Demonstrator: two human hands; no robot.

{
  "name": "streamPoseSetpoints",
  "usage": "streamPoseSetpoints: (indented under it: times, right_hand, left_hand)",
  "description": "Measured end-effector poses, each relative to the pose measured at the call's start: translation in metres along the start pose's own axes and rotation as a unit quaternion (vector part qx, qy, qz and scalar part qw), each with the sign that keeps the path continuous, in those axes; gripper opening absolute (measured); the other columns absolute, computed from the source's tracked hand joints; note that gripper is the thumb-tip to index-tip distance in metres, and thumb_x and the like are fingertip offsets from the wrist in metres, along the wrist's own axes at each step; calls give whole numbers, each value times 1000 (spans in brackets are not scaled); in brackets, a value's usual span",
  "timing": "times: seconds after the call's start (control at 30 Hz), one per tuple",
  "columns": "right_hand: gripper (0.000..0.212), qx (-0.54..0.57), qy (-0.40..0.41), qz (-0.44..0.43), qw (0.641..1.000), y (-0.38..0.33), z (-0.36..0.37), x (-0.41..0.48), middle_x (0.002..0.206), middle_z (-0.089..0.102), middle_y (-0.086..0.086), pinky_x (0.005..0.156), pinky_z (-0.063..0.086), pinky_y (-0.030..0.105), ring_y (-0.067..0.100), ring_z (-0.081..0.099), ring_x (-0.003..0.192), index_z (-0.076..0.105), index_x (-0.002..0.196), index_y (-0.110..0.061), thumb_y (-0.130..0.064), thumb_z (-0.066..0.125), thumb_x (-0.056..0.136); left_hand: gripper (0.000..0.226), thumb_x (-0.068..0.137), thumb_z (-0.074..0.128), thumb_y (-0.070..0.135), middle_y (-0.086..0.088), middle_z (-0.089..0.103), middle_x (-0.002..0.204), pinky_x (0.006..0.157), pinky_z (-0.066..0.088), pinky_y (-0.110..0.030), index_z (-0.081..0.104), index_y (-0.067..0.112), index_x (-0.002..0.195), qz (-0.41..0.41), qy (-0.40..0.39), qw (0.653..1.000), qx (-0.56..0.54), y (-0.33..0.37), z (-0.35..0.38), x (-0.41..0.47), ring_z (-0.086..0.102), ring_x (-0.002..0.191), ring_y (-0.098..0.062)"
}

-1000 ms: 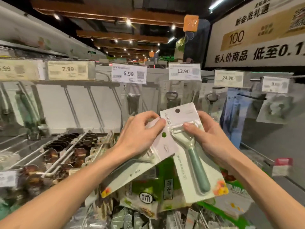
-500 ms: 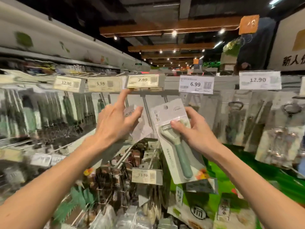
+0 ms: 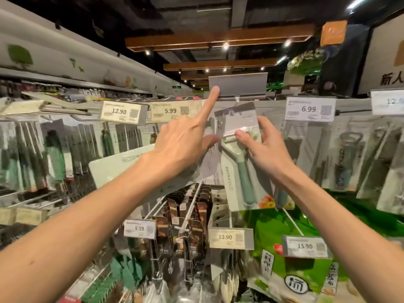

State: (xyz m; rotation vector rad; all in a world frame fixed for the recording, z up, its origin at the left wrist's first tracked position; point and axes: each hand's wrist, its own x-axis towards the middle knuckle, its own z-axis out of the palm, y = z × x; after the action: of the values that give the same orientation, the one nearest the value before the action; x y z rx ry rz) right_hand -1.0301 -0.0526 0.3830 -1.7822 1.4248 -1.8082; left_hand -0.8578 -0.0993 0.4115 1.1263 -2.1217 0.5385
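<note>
A carded peeler pack (image 3: 232,120), white with a green-handled peeler, is up against the display just under a flipped-up grey price tag holder (image 3: 238,85). My right hand (image 3: 269,156) pinches the pack near its top, thumb on the front and fingers behind. The index finger of my left hand (image 3: 181,145) points upward, its tip touching the tag holder's lower left corner. The other left fingers curl on a second pale carded pack (image 3: 122,165) that sticks out leftward under my wrist. The peg behind the card is mostly hidden.
Packaged utensils hang on pegs to both sides, under price tags 12.90 (image 3: 119,111), 5.99 (image 3: 170,110) and 6.99 (image 3: 308,109). Below are long metal pegs with dark packs, tags 5.59 (image 3: 140,228) and 13.90 (image 3: 225,237), and green bags (image 3: 290,270) at lower right.
My left index finger has risen and tipped the price tag holder upward. My right hand has lifted the peeler pack up to just under that holder.
</note>
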Motion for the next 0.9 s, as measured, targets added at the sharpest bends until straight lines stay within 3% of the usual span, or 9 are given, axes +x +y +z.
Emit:
streamPoseSetpoints:
  times: [0.13, 0.43, 0.6, 0.77, 0.9]
  right_hand:
    - [42, -7, 40, 7, 999, 1, 7, -5, 124, 64, -2, 100, 50, 46, 14, 64, 110, 50, 131, -20, -29, 64, 93]
    - [28, -8, 122, 17, 992, 0, 12, -7, 115, 68, -7, 97, 51, 46, 12, 66, 103, 48, 113, -37, -36, 65, 91]
    - [28, 1, 142, 25, 990, -2, 14, -15, 113, 67, -6, 93, 53, 44, 13, 67, 100, 49, 113, -32, -31, 65, 91]
    - [30, 26, 156, 36, 987, -1, 13, -20, 107, 64, -12, 75, 52, 23, 9, 66, 98, 46, 117, -31, -27, 64, 93]
    - [31, 19, 155, 41, 987, -7, 16, -11, 112, 63, -10, 87, 51, 32, 11, 64, 101, 48, 118, -29, -30, 65, 92]
  left_hand:
    - [96, 96, 55, 52, 0, 51, 61, 45, 31, -27, -20, 37, 153, 15, -3, 1000, -14, -4, 0, -1, 48, 51, -15]
    - [98, 96, 56, 51, -1, 53, 59, 44, 36, -26, -23, 36, 152, 44, -18, 998, -34, -13, 1, 3, 43, 47, -13]
    - [98, 95, 57, 50, -1, 52, 59, 46, 31, -28, -20, 37, 153, 63, -32, 995, -67, -17, -4, 3, 46, 50, -15]
    - [97, 94, 56, 51, -1, 49, 61, 46, 26, -26, -19, 35, 154, 65, -41, 994, -80, -15, -8, 2, 43, 51, -13]
    - [97, 94, 55, 54, -1, 48, 60, 46, 27, -28, -18, 34, 154, 68, -40, 994, -70, -15, -8, 1, 42, 51, -14]
